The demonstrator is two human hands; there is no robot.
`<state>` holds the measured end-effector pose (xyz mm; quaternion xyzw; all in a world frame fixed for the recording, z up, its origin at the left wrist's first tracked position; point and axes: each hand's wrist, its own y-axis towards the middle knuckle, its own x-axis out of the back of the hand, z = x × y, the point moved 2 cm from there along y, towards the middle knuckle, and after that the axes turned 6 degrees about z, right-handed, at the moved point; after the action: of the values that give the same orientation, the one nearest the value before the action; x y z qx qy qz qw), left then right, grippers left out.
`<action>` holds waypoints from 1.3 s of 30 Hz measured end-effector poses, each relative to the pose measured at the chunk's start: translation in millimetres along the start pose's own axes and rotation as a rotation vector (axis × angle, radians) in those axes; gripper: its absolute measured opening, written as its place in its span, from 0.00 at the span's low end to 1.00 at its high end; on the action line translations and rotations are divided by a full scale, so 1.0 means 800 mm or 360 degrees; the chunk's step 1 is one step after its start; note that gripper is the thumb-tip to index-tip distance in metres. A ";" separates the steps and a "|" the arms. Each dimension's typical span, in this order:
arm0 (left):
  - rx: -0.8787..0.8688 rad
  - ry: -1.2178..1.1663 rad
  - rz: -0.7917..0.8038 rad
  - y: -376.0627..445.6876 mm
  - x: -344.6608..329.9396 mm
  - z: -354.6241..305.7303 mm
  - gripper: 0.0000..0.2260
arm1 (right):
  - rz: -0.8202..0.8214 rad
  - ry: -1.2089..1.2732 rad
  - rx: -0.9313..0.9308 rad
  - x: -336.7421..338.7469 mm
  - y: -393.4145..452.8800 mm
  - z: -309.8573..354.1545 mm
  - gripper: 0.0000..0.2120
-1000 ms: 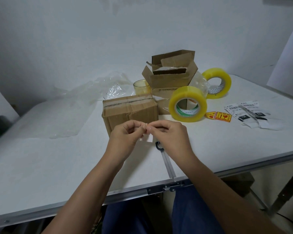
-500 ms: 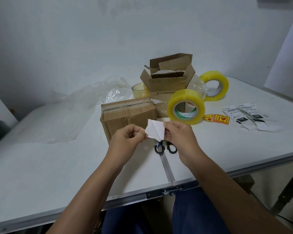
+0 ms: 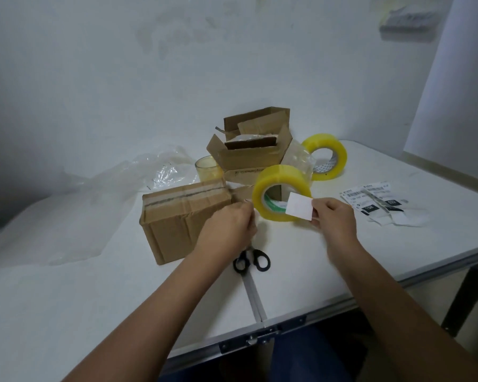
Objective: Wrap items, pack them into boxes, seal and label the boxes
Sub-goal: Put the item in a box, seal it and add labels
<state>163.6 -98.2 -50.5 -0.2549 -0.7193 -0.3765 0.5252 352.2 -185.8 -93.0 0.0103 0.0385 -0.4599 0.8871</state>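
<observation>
A crumpled sheet of clear plastic film [image 3: 100, 205] covers the left rear of the white folding table [image 3: 66, 299]; the surface nearer the front edge on that side is bare. A metal seam strip [image 3: 253, 296] runs from the centre of the table to a latch on the front rim.

The sealed brown cardboard box [image 3: 182, 219] stands left of centre, clear tape along its top seam. No writing is legible on it. The left hand [image 3: 226, 230] is at the box's right front corner, fingers curled; whether they pinch anything cannot be told. Black-handled scissors [image 3: 251, 261] lie just below that hand, beside the seam.

Behind the sealed box stand a yellowish glass jar [image 3: 207, 170] and an open brown cardboard box [image 3: 253, 150] with raised flaps; a line of print on its front is too small to read.

A roll of yellow-tinted clear packing tape [image 3: 280, 188] stands on edge at centre, with a green-printed core. The right hand [image 3: 334, 220] pinches a small white rectangular label [image 3: 300, 206] by its right edge, between thumb and fingers, holding it up in front of this roll. The visible face is blank.

A second yellow tape roll [image 3: 326, 157] stands farther back. Right of the hand lies a pile of white shipping labels [image 3: 375, 204] with barcodes and black blocks, the text unreadable. The table's right edge runs diagonally, with bare surface along it.
</observation>
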 end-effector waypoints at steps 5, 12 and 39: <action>-0.0063 0.0065 0.0217 0.047 -0.030 -0.015 0.07 | 0.0005 0.0027 -0.0042 0.007 0.006 -0.010 0.06; -0.0012 -0.0046 0.0253 0.046 -0.043 -0.005 0.08 | 0.0092 -0.0002 -0.0050 0.000 0.005 -0.014 0.06; 0.0587 -0.2158 -0.0029 -0.045 0.010 0.021 0.10 | 0.1041 -0.0091 0.0178 -0.086 -0.091 0.027 0.13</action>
<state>124.1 -106.0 -55.2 -0.3342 -0.9424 -0.0109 -0.0078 254.7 -172.9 -65.1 0.0579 -0.0170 -0.1522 0.9865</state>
